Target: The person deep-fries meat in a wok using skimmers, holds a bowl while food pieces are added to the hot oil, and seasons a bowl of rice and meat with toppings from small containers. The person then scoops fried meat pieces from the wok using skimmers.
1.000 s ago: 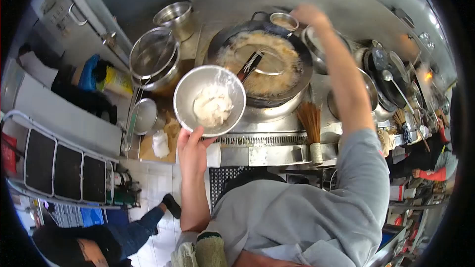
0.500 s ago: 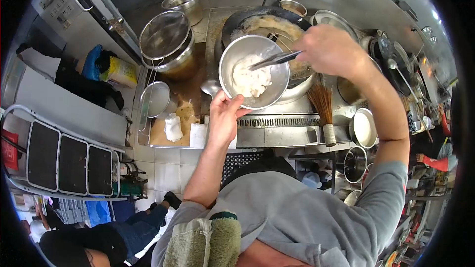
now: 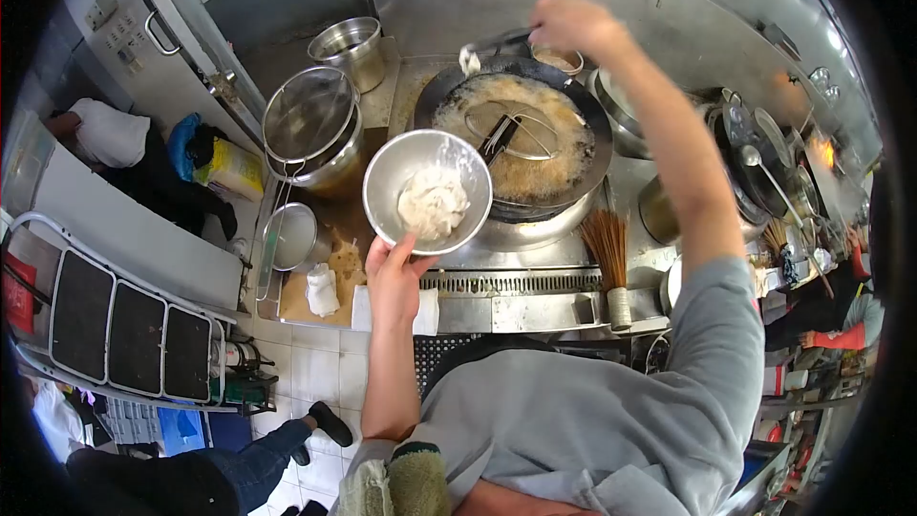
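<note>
My left hand (image 3: 394, 272) grips the near rim of a metal bowl (image 3: 377, 193) holding pale, battered pieces (image 3: 433, 203). Up over the far left edge of a dark wok (image 3: 594, 158), my right hand (image 3: 576, 24) is closed on tongs (image 3: 501, 40). A whitish coated piece (image 3: 469, 60) hangs at the tongs' tips. Bubbling oil fills the wok, where a round wire strainer (image 3: 530, 137) with a dark handle lies. The bowl is left of the wok and overlaps its near edge in view.
Left stands a pot with a mesh strainer (image 3: 310, 119). A bamboo brush (image 3: 607, 248) lies at the counter's front right. Flame (image 3: 821, 151) shows at far right. A person's legs (image 3: 272, 454) are at lower left, another person (image 3: 124, 148) at upper left.
Since half a second ago, the tongs have left the bowl and moved up and away beyond the wok with a coated piece. The bowl has shifted left and nearer my body, uncovering more of the wok.
</note>
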The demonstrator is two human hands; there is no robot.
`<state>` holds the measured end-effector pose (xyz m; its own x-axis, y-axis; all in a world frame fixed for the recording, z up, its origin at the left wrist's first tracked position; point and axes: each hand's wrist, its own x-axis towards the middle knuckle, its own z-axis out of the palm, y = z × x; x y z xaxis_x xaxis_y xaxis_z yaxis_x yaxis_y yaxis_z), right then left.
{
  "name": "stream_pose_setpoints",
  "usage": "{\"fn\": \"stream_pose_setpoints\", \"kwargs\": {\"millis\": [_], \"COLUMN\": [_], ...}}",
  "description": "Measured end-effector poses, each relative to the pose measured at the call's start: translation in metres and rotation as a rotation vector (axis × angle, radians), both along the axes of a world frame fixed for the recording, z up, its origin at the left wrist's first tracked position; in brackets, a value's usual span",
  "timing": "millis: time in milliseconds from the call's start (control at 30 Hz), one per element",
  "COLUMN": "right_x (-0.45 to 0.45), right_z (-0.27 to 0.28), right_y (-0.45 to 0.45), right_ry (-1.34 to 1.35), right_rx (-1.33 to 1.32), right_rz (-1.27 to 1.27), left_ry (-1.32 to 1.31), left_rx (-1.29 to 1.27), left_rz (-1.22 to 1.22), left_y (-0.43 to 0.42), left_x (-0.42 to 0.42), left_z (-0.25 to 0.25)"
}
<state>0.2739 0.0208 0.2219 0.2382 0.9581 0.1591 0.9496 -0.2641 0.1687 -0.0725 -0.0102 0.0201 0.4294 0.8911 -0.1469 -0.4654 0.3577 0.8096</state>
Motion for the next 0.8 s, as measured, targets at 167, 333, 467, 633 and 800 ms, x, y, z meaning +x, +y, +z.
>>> {"fn": "stream_pose_setpoints", "kwargs": {"millis": [167, 333, 467, 633, 800], "right_x": [0.012, 0.030, -0.007, -0.107, -0.141], "right_z": [-0.117, -0.081, -0.008, -0.003, -0.018], "right_y": [0.068, 0.054, -0.031, -0.103, -0.090], "right_ry": [0.071, 0.104, 0.246, 0.129, 0.146], "right_rx": [-0.023, 0.086, 0.227, -0.057, -0.347], "right_rz": [-0.159, -0.128, 0.136, 0.442, 0.340], "left_ry": [0.014, -0.029, -0.003, 0.014, -0.068], "left_rx": [0.004, 0.006, 0.039, 0.145, 0.185], "left_rz": [0.045, 0.057, 0.034, -0.071, -0.111], "left_y": [-0.006, -0.012, -0.006, -0.007, -0.013], "left_x": [-0.013, -0.028, -0.037, -0.026, -0.002], "left_z": [-0.004, 0.005, -0.005, -0.002, -0.007]}}
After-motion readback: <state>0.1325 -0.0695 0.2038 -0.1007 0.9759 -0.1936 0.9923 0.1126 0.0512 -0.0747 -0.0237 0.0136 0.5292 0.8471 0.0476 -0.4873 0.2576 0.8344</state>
